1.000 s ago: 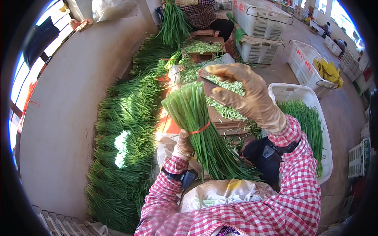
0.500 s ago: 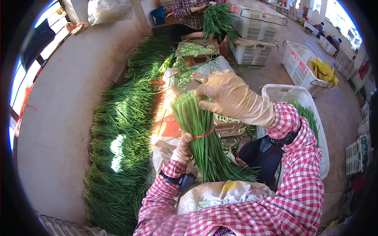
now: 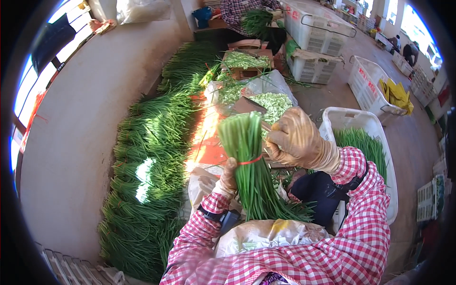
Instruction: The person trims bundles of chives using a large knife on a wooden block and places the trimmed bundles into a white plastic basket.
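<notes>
The bunch of green stalks (image 3: pixel 251 161) is gripped in the gloved left hand (image 3: pixel 229 176), whose thumb presses its left side close to the red band (image 3: pixel 250 161). Its long axis runs from the pale cut ends at the top, away from the body, down and rightward to the loose leaf tips by the lap. The gloved right hand (image 3: pixel 295 140) is just beside the bunch, on its right, fingers curled; whether they pinch anything I cannot tell. The left hand is therefore the nearer, already in contact.

Beneath the tips lies a pale patterned cover (image 3: pixel 273 235) over the lap. Just beyond the cut ends is a flat brown blade (image 3: pixel 250 105), with short green clippings (image 3: pixel 273 105) beside it. A red sheet (image 3: pixel 207 153) lies left of the bunch, then a long heap of greens (image 3: pixel 152 166) along the wall (image 3: pixel 80 137). To the right stands a white crate (image 3: pixel 361 122) of greens; at the far end, a co-worker (image 3: pixel 237 14) holds another bunch (image 3: pixel 256 23).
</notes>
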### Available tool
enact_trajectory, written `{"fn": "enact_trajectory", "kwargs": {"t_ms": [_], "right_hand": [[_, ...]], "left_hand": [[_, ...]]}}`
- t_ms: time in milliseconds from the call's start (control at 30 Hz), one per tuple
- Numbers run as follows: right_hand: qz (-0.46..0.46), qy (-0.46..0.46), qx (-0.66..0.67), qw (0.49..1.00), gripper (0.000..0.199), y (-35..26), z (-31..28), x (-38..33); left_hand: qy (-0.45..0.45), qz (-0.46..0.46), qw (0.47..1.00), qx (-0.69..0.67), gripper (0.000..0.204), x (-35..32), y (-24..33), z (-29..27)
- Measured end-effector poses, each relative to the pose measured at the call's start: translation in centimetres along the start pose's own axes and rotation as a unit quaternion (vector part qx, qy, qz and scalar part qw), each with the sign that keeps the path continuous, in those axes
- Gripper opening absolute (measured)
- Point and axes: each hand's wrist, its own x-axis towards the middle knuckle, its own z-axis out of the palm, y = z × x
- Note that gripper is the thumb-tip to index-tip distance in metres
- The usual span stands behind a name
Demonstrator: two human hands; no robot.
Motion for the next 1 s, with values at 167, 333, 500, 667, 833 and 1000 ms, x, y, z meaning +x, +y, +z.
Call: {"fn": "enact_trajectory", "kwargs": {"t_ms": [167,333,500,667,833,1000], "right_hand": [[0.168,-0.023,-0.035,0.985,0.013,1.2,-2.8,-4.3],[0.316,-0.065,0.188,0.928,0.024,1.9,-0.7,-5.6],[0.458,-0.061,0.447,0.766,0.039,1.6,-1.5,-0.8],[0.413,-0.058,0.471,0.777,0.036,2.0,0.8,0.5],[0.396,-0.112,0.305,0.859,0.016,0.8,-0.6,2.6],[0.031,-0.019,-0.102,0.994,0.032,0.1,0.4,0.8]], "left_hand": [[0.041,0.017,0.999,0.01,0.098,-1.2,0.0,-0.1],[0.027,0.013,0.999,0.018,0.1,-1.1,0.1,1.1],[0.04,0.003,0.999,0.016,0.098,-1.1,-0.1,0.2],[0.044,-0.018,0.999,0.013,0.097,-1.1,-0.2,-0.3],[-0.035,-0.042,0.998,0.014,0.092,-1.1,0.9,1.9],[-0.054,-0.078,0.992,-0.08,0.095,0.1,-1.9,-1.2]]}}
